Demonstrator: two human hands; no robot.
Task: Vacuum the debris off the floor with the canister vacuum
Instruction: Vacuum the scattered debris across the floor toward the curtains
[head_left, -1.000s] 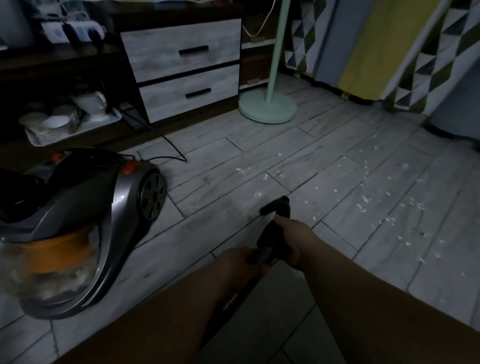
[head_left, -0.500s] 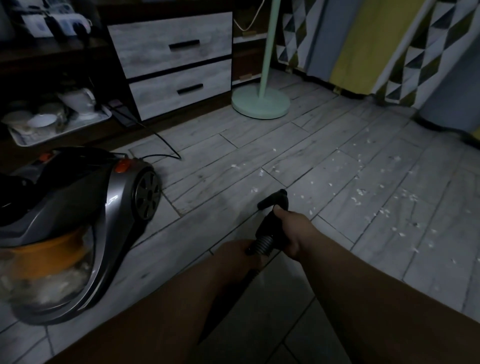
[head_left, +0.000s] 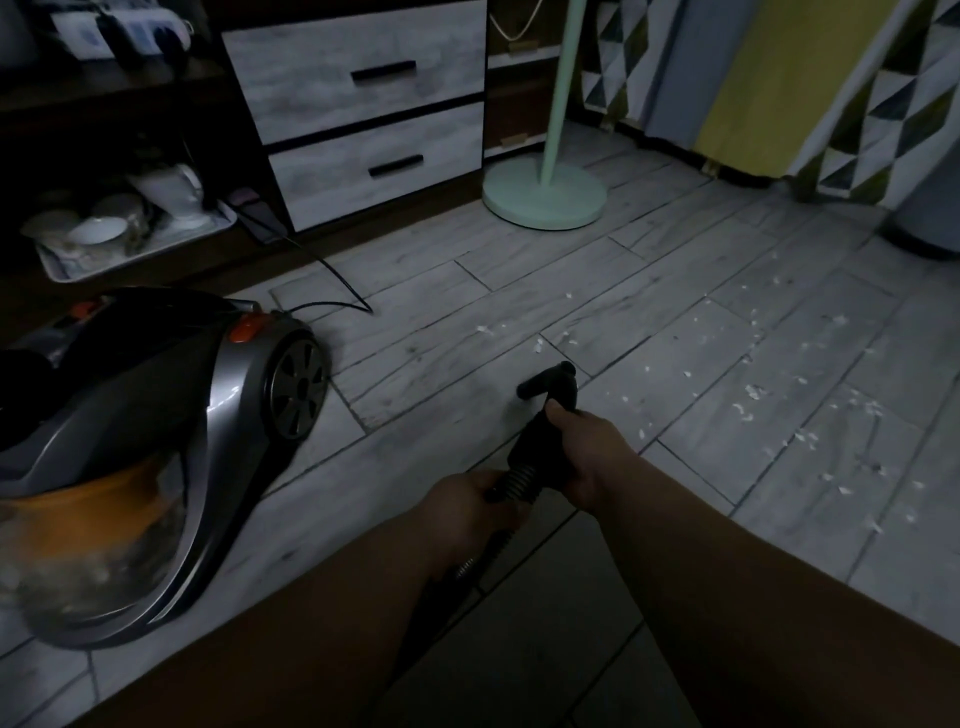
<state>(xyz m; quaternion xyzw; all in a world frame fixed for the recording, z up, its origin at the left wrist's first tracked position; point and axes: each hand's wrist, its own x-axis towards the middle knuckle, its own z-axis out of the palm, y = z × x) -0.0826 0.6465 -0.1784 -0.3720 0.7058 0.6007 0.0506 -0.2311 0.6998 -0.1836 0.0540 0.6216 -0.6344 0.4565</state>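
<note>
Head camera, looking down in a dim room at a pale plank floor (head_left: 415, 467). Two bare forearms reach forward from the bottom edge. The right hand (head_left: 587, 457) is wrapped closed around the black handle of the vacuum hose (head_left: 545, 431), thumb laid along its top. The left hand (head_left: 467, 506) sits just behind it, nearer the person, closed around the ribbed, springy section of the same hose. The hose's long axis runs from the person's lap forward and slightly right, ending in a short black nozzle tip (head_left: 548, 379) that bends left and hovers close to the floor; whether it touches cannot be told. The canister vacuum (head_left: 156, 441), grey with an orange base and a clear dust bin, rests on the floor to the left of the hands, its wheel facing them and its black cord (head_left: 332, 291) trailing toward the dark cabinet at the far edge of the floor. The debris (head_left: 753, 395), small white flecks, lies scattered ahead and to the right of the nozzle, thickest toward the floor's right side, with a few flecks just beyond the tip. The right hand is nearer the debris, so the sweep likely goes forward and rightward.
</note>
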